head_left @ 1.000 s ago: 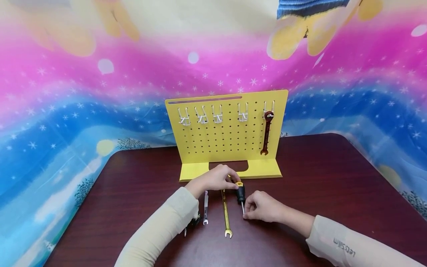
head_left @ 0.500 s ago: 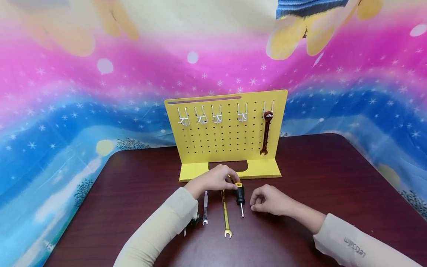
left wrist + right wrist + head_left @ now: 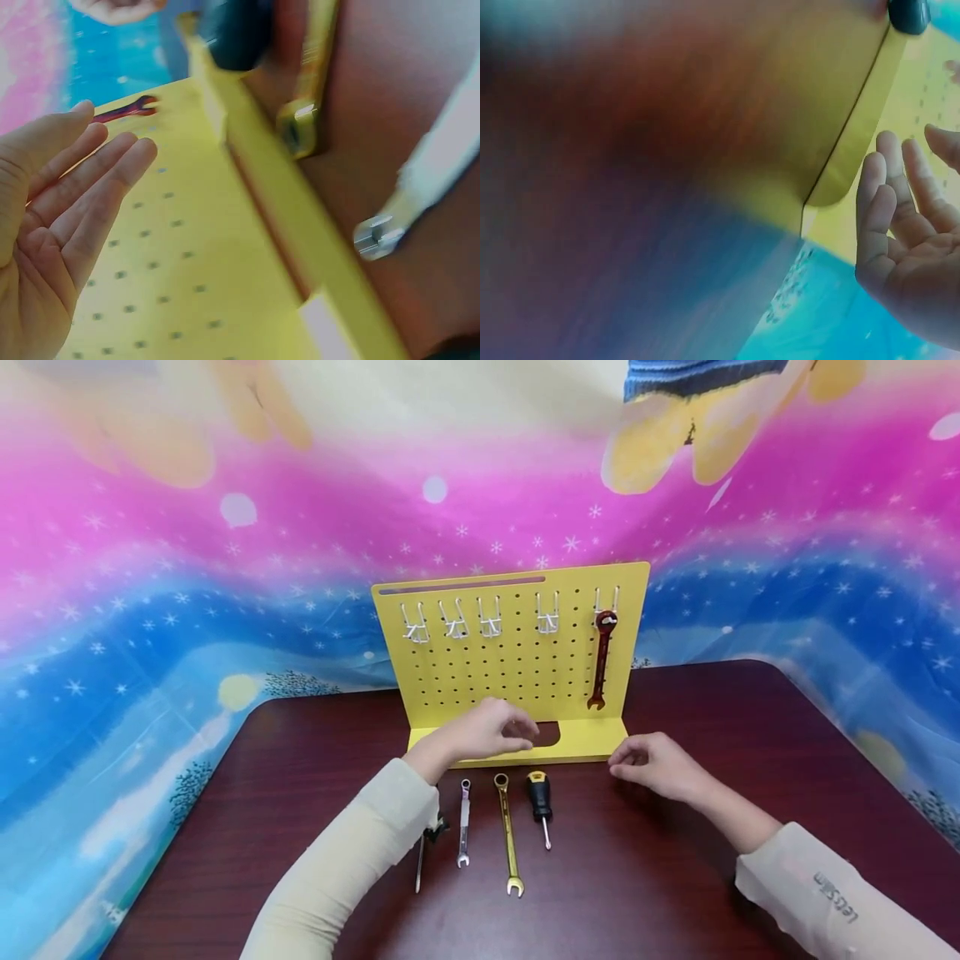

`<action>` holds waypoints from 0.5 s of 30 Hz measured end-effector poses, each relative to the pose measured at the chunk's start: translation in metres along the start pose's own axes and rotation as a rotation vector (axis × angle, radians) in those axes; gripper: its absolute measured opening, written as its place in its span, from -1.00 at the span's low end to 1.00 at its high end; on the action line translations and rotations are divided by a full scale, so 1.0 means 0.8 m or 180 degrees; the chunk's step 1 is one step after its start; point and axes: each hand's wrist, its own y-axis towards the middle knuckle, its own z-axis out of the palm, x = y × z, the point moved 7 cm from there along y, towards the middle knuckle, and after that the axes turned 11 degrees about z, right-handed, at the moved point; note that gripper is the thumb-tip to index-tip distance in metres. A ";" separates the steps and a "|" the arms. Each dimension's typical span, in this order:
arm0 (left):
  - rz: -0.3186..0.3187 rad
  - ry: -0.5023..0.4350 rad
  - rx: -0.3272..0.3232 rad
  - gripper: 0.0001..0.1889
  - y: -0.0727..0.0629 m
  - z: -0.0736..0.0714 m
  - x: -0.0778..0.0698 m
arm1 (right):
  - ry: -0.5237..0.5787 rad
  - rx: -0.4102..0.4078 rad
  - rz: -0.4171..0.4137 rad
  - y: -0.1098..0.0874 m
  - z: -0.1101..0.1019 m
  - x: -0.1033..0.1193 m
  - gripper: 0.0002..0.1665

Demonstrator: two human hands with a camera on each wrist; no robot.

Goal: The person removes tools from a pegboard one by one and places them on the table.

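Observation:
My left hand [image 3: 491, 729] hovers before the lower edge of a yellow pegboard [image 3: 495, 681], fingers loosely bent and holding nothing; its empty palm shows in the left wrist view. By the board's right foot is my right hand [image 3: 656, 766], also empty with relaxed fingers. On the table between and below them lie a black-and-yellow screwdriver [image 3: 539, 797], a gold combination wrench [image 3: 508, 835] and a silver combination wrench [image 3: 464, 822]. Another slim tool with a metal shaft [image 3: 419, 864] is partly hidden by the left sleeve. A red wrench [image 3: 602, 660] hangs at the board's right side.
Several white wire hooks [image 3: 547, 614] line the upper part of the board. The dark red table [image 3: 712, 718] extends to both sides, with a patterned cloth [image 3: 315, 560] hanging behind it.
My left hand has let go of the screwdriver's handle and risen toward the board. My right hand has moved off the screwdriver's shaft, going right and farther back. The screwdriver stays on the table.

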 end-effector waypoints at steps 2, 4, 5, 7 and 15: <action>0.0011 0.0051 -0.0030 -0.71 0.004 -0.017 -0.007 | 0.0019 -0.0123 0.0070 0.005 -0.011 -0.007 -0.85; 0.0034 0.0145 -0.0077 -0.70 0.010 -0.036 -0.015 | 0.0039 -0.0220 0.0148 0.011 -0.020 -0.014 -0.82; 0.0035 0.0172 -0.0104 -0.70 0.012 -0.046 -0.020 | 0.0051 -0.0263 0.0183 0.015 -0.023 -0.017 -0.81; 0.0049 0.0204 -0.0174 -0.70 0.017 -0.066 -0.029 | 0.0081 -0.0327 0.0211 0.020 -0.029 -0.022 -0.79; 0.0259 0.0344 -0.0472 -0.74 0.041 -0.129 -0.073 | 0.0228 -0.0551 0.0267 0.042 -0.040 -0.032 -0.71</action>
